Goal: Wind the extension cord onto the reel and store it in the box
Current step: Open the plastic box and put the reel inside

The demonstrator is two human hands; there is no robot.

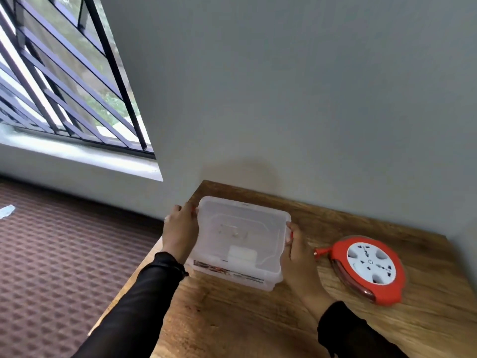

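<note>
A clear plastic box [238, 241] with its lid on stands on the wooden table [232, 319], near the far left corner. My left hand [179, 229] grips the box's left side, fingers curled at a red latch. My right hand [296, 251] grips its right side at the other red latch. To the right of the box lies a round red reel [369, 270] with a white socket face, flat on the table. The cord is wound inside it, and its red plug [320, 252] sticks out toward my right hand.
The table stands against a grey wall [284, 99] at its far edge. Left of the table the floor has brown patterned carpet [51, 267], and a barred window [51, 86] is at the upper left. Bare tabletop lies in front of the box.
</note>
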